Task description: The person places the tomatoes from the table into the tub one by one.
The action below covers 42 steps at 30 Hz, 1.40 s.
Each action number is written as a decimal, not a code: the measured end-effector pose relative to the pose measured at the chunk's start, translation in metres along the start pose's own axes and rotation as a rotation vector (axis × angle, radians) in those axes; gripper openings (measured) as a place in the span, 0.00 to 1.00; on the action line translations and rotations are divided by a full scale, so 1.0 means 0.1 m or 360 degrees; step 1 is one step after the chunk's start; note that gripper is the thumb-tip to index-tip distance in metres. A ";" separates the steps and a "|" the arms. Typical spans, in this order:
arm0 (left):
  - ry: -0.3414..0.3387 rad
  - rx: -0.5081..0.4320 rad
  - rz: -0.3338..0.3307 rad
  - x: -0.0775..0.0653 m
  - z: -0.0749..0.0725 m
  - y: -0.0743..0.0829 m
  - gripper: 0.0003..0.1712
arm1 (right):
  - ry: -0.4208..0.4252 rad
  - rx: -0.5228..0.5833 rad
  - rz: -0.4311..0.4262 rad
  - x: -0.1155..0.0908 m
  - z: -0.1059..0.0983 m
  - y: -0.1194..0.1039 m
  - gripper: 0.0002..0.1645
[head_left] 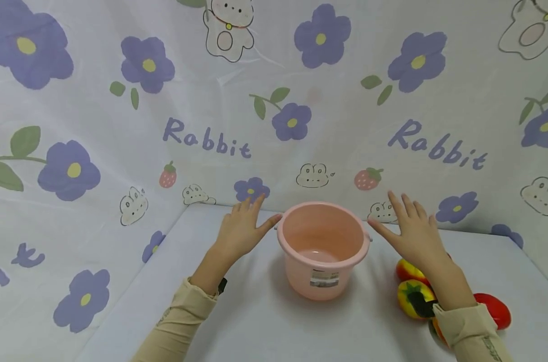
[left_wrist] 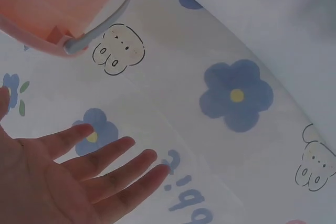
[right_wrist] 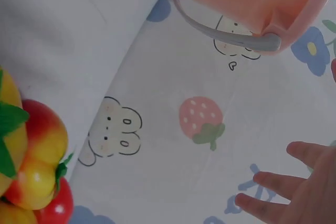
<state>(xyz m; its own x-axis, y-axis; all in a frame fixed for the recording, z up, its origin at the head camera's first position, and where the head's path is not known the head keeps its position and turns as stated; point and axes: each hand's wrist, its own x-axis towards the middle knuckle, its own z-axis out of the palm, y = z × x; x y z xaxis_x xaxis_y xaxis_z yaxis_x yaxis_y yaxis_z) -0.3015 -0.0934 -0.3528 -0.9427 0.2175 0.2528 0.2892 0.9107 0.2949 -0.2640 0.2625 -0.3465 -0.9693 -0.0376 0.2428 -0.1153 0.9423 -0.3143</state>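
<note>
A pink plastic bucket (head_left: 296, 276) stands upright on the white table, with a label on its front. My left hand (head_left: 240, 229) is held to the left of its rim, fingers spread and the thumb near or at the rim; whether it touches cannot be told. On the other side my right hand (head_left: 414, 239) is spread the same way, thumb close to the rim. Neither hand holds anything. The bucket's grey handle (left_wrist: 113, 17) shows in the left wrist view, and the handle (right_wrist: 210, 32) in the right wrist view too.
Below my right forearm lie several toy fruits or vegetables: a yellow-green one (head_left: 408, 297), a red-and-yellow one (right_wrist: 44, 145) and a red one (head_left: 497, 311). The forearm partly hides them. A white cloth (head_left: 319, 156) printed with flowers and rabbits hangs behind the table.
</note>
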 end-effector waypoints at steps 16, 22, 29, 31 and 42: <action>-0.0090 -0.0470 -0.0201 -0.05 0.25 0.02 0.48 | 0.0198 0.0158 0.0051 -0.22 0.15 0.27 0.60; -0.0133 -0.0844 -0.0184 -0.06 0.30 0.02 0.43 | 0.0202 0.0220 0.0179 -0.32 0.20 0.43 0.61; -0.0192 -0.1346 -0.0256 -0.08 0.37 0.01 0.37 | 0.0116 0.0393 0.0442 -0.43 0.23 0.65 0.61; -0.0222 -0.1496 -0.0278 -0.08 0.38 0.02 0.36 | 0.0120 0.0449 0.0510 -0.48 0.22 0.72 0.59; -0.0416 -0.1986 -0.0449 -0.11 0.42 0.00 0.36 | 0.0170 0.0674 0.0893 -0.71 0.18 1.11 0.58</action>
<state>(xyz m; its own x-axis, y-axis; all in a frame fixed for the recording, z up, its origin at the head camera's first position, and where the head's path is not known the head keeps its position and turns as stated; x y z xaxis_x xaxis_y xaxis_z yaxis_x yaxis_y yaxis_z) -0.2980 -0.0809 -0.3938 -0.9592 0.2637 -0.1017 -0.0974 0.0291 0.9948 -0.2123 0.3638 -0.4156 -0.8832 0.4685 0.0217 0.2996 0.5990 -0.7426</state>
